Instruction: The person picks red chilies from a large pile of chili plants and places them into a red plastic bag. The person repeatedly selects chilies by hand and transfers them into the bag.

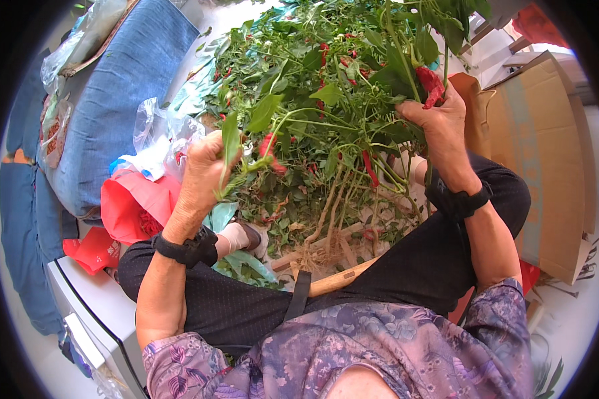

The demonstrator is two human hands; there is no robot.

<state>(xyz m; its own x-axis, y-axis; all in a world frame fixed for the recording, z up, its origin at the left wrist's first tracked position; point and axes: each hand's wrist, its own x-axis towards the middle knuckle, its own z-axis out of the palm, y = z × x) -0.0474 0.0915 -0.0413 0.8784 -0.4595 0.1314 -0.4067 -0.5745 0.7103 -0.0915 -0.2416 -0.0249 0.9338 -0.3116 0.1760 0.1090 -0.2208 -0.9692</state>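
Uprooted chili pepper plants (pixel 349 129) stand between my knees, their pale roots (pixel 313 249) low near a wooden bar. My left hand (pixel 208 162) is closed around a green chili stem at the left side, with leaves sticking up past the fingers. Just right of it a red chili (pixel 268 147) hangs from the branch. My right hand (pixel 442 117) grips a leafy stem at the upper right. A wrinkled red chili (pixel 431 86) lies against its thumb and fingers. Another red chili (pixel 370 169) dangles lower between my hands.
A red bag (pixel 140 199) holding red chilies stands beside my left knee, near clear plastic bags (pixel 154 129). A blue denim-covered seat (pixel 125 95) is at left. A cardboard box (pixel 534 159) stands at right. Cut greenery covers the floor ahead, partly over a teal sheet (pixel 194 95).
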